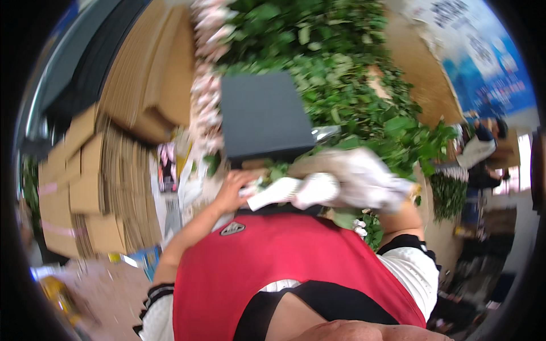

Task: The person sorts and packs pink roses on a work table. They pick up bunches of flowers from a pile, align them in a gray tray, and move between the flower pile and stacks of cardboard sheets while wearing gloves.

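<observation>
My left hand (pixel 234 189), bare, is at the near edge of the work surface, its fingers at a small flower bunch with a white wrapper (pixel 275 192); blur hides whether they grip it. My right hand (pixel 362 179) wears a pale, dirty glove and reaches in from the right beside a rounded white-pink thing (pixel 318 190); its fingers are blurred. Just beyond both hands lies a dark grey flat-topped block or box (pixel 264 113). Past it and to its right spreads a thick pile of leafy green stems (pixel 341 81). A row of pale pink wrapped flower heads (pixel 209 93) runs along its left side.
Folded cardboard boxes (pixel 128 187) stand stacked on the left, with more cardboard sheets (pixel 158 72) beyond. A blue-and-white printed sheet (pixel 482 55) is at the upper right. Another person (pixel 480 145) is farther off at the right, near a bundle of green stems (pixel 448 194).
</observation>
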The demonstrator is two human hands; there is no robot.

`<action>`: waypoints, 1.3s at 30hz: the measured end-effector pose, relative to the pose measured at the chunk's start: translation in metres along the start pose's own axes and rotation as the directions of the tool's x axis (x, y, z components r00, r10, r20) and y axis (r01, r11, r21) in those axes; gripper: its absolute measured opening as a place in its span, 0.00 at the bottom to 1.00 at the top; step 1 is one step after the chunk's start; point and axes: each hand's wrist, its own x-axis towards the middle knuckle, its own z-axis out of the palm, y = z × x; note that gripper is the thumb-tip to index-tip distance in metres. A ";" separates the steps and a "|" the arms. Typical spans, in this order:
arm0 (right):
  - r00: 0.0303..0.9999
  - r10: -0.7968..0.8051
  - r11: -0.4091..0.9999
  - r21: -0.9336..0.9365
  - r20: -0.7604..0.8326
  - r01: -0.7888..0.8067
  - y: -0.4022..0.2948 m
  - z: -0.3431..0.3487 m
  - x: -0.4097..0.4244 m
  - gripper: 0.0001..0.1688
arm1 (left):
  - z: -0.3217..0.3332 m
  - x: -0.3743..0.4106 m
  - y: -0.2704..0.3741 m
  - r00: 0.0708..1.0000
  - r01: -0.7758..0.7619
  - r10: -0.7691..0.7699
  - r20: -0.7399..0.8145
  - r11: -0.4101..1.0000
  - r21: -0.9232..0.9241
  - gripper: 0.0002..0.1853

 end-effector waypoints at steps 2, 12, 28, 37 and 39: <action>0.965 0.236 0.954 -0.215 0.117 -0.208 0.059 0.098 0.008 0.27 | 0.003 0.016 0.008 0.995 -0.022 0.016 0.095 0.998 0.059 0.29; 0.958 0.193 0.877 -0.475 0.214 -0.071 0.146 0.201 -0.001 0.35 | -0.029 0.028 0.037 0.974 -0.228 0.216 0.071 0.913 0.339 0.30; 0.938 0.058 0.978 -0.209 0.343 0.016 0.164 0.219 -0.021 0.42 | -0.027 0.034 0.049 0.722 0.666 -0.691 0.020 0.688 -0.289 0.33; 0.937 0.118 0.979 -0.195 0.330 -0.055 0.155 0.212 -0.020 0.41 | -0.028 0.008 -0.004 0.619 0.570 -0.654 -0.436 0.755 -0.324 0.15; 0.937 0.098 0.983 -0.179 0.336 -0.038 0.135 0.192 -0.001 0.41 | -0.108 -0.002 0.003 0.631 0.764 -0.760 -0.153 0.644 -0.046 0.17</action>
